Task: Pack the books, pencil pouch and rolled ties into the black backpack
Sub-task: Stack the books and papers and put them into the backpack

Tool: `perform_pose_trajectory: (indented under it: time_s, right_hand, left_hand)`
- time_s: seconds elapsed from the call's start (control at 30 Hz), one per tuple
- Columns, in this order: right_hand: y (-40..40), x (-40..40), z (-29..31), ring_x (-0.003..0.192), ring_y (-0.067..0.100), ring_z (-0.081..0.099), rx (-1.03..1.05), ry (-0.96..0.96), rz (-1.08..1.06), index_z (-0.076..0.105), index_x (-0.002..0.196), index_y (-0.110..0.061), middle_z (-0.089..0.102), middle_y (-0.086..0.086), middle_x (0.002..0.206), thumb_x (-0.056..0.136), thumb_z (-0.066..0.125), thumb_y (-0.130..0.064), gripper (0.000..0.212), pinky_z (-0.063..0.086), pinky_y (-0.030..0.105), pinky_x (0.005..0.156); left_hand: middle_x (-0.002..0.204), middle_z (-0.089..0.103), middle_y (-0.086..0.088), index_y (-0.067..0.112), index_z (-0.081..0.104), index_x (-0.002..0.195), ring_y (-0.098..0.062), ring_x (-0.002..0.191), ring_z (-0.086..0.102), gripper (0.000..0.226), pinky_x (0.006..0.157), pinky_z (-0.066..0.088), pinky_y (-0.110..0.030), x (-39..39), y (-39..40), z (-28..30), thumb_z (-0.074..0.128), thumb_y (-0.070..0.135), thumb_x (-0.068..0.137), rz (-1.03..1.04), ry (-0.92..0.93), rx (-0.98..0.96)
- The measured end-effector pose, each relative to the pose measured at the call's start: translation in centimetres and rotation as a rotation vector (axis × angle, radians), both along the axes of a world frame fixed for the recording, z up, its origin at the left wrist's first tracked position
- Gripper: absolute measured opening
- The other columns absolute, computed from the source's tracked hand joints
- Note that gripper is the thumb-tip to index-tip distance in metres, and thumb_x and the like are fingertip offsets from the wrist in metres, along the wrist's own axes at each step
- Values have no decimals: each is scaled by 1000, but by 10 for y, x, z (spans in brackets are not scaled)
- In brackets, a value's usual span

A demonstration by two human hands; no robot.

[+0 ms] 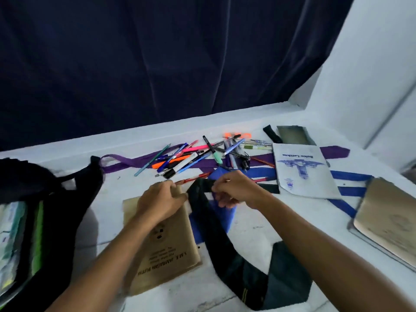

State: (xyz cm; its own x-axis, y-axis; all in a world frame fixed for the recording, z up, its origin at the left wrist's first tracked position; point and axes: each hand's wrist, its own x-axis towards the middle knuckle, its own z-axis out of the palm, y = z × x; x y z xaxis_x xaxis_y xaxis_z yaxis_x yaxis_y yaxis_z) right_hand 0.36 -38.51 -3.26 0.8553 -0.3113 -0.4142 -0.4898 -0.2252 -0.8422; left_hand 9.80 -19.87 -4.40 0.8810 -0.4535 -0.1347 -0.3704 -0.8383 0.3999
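Both hands meet over the middle of the white table point(258, 226), working the narrow end of a black tie point(225, 239). The left hand point(161, 204) has its fingers curled, thumb and fingertips pinching the tie's edge right where it folds over; the right hand point(234, 190) also pinches the same fold from the other side, fingers bent around the cloth. From that grip the black tie runs toward the near right, widening into its broad end near the table's front edge. Under it lies a blue tie point(221, 216), its wide part just below the right hand, the rest stretching off to the right under the books. A purple tie point(144, 161) lies farther back, crossing beneath a loose heap of pens and markers point(202, 154).

A brown-covered book point(166, 253) lies flat under the left wrist, just left of the black tie. A white book with a blue print point(304, 174) lies to the right, well apart from the hands, and another brown book point(389, 217) sits at the far right on top of something flat and grey. At the far edge a dark pouch point(272, 134) lies beside a greenish flat case point(292, 136).

The black backpack point(51, 210) stands open at the left; inside it show the edges of packed books or folders, some green and white.
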Motion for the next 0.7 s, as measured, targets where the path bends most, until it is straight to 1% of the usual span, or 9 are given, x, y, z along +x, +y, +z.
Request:
perform_pose_trajectory:
  time_s: [0.1, 0.17, 0.23, 0.3, 0.37, 0.4, 0.5, 0.6, 0.7]
  right_hand:
    - [-42, -40, 12, 54, 19, 64, 77, -99, -230, 63, 86, -8, 62, 12, 77, 91, 54, -5, 11, 51, 23, 50]
    - [-75, -77, 19, 61, 22, 66, 91, -128, -415, 65, 87, -5, 65, 13, 80, 91, 54, -2, 12, 55, 27, 56]
    - [-105, -119, 23, 67, 26, 67, 97, -146, -596, 66, 89, -4, 68, 15, 85, 92, 56, -2, 11, 58, 30, 60]
    - [-133, -166, 23, 65, 27, 66, 80, -186, -772, 66, 91, -1, 68, 17, 85, 93, 57, -4, 10, 56, 30, 57]
    - [-156, -210, 20, 63, 27, 64, 38, -183, -922, 66, 94, 1, 66, 17, 81, 93, 56, -2, 11, 56, 29, 56]
    - [-167, -234, 17, 66, 29, 64, 22, -179, -995, 66, 95, 3, 65, 17, 81, 93, 55, -2, 12, 56, 32, 60]
    - [-192, -293, 6, 68, 29, 62, 18, -176, -1157, 64, 90, 0, 62, 17, 82, 93, 53, -1, 12, 56, 35, 64]
    - [-210, -331, -7, 64, 23, 58, 15, -133, -1259, 62, 81, -5, 60, 12, 79, 94, 51, -3, 18, 52, 32, 61]
    - [-224, -348, -18, 70, 24, 58, 26, -105, -1282, 64, 89, -4, 60, 11, 82, 95, 49, -4, 16, 53, 35, 66]
  left_hand:
    - [99, 66, 0, 22, 63, 108, -24, 97, 62, 32, 77, 46, -30, -10, -53, 0, 68, 43, 84, -149, 36, -125]
    - [91, 63, 3, 23, 63, 103, -22, 92, 61, 26, 75, 43, -28, -26, -96, 1, 70, 39, 84, -270, 91, -178]
    - [82, 60, 4, 21, 64, 98, -24, 87, 61, 22, 78, 49, -31, -47, -141, -1, 73, 35, 83, -398, 160, -254]
    - [75, 58, 6, 18, 64, 98, -25, 84, 63, 21, 79, 52, -34, -77, -185, -3, 73, 31, 83, -523, 259, -299]
    - [83, 63, 3, 18, 63, 101, -21, 81, 63, 21, 74, 51, -32, -111, -222, -3, 72, 30, 85, -630, 376, -315]
    - [90, 66, -1, 17, 64, 103, -19, 82, 63, 22, 74, 52, -32, -131, -241, -3, 72, 29, 86, -673, 434, -327]
    - [106, 69, -6, 15, 65, 112, -19, 93, 65, 28, 86, 56, -36, -181, -289, -6, 69, 29, 89, -717, 543, -384]
    - [122, 65, -6, 14, 58, 127, -21, 108, 63, 41, 94, 53, -39, -216, -328, -13, 64, 35, 92, -700, 536, -395]
    - [133, 58, -6, 13, 50, 137, -24, 117, 58, 51, 93, 50, -34, -236, -356, -23, 58, 39, 94, -641, 527, -372]
